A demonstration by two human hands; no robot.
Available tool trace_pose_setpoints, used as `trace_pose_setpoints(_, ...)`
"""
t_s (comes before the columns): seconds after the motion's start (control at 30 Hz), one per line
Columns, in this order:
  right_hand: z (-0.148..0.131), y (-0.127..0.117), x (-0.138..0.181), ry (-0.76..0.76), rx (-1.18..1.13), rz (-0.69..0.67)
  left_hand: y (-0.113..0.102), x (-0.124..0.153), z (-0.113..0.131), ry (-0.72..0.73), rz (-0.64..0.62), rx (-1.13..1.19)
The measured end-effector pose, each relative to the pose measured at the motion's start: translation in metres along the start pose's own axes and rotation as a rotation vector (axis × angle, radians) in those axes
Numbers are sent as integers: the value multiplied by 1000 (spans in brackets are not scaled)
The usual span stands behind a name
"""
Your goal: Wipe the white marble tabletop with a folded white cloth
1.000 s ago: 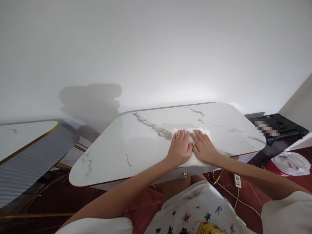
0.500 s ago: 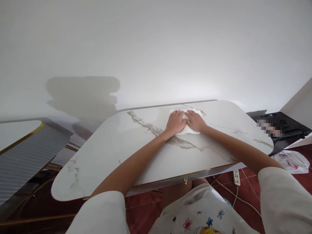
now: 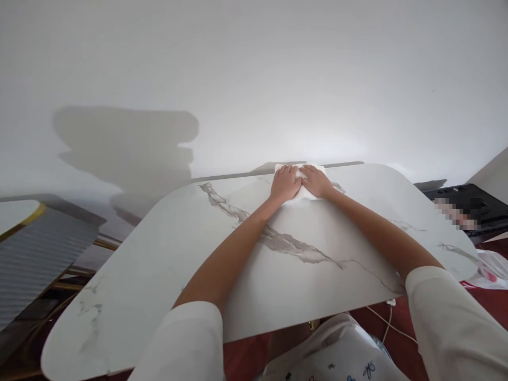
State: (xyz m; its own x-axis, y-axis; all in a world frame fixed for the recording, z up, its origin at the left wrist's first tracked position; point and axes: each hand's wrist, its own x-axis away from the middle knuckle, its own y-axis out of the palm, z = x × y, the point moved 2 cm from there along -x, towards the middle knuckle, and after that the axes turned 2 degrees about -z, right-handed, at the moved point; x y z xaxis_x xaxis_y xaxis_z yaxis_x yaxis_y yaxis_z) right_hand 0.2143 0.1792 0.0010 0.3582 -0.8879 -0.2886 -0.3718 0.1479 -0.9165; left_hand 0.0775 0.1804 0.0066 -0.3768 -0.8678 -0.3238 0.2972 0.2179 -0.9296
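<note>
A folded white cloth (image 3: 304, 196) lies on the white marble-patterned tabletop (image 3: 159, 275), up at the far edge by the wall. My left hand (image 3: 285, 183) rests flat on the left part of the cloth, fingers stretched forward. On its right part lies my right hand (image 3: 316, 181), also flat with fingers extended. The thumbs meet near the cloth's middle. Both palms press down from above, covering much of the cloth. Both forearms reach straight across the tabletop.
A plain wall (image 3: 254, 79) stands behind the table. At left is a ribbed grey cabinet (image 3: 47, 254) with a gold-edged white top. To the right sit a black case (image 3: 488, 206) and a clear plastic bag (image 3: 492, 267). A white cable (image 3: 391, 323) crosses the red floor.
Both hands have slid the cloth forward, away from me, to the table's far edge. The view has leaned in closer, so the tabletop looks larger and the power strip is mostly hidden.
</note>
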Motion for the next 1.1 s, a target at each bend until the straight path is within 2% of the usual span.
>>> trace_pose_setpoints(0.2,18,3,-18,-13,-28,4,4,-17,0,-26,-9,-52)
trace_pose_setpoints(0.43,57,-10,-12,92,-59,-5,21,-45,28,-5,-9,-61)
trace_pose_setpoints(0.57,64,-11,-8,86,-3,22,24,-50,36,3,-6,-48)
trace_pose_setpoints(0.77,49,-13,17,99,114,8,18,-29,42,83,-16,-30)
trace_pose_setpoints(1.1,15,-19,83,89,135,-7,5,37,64,115,20,-32)
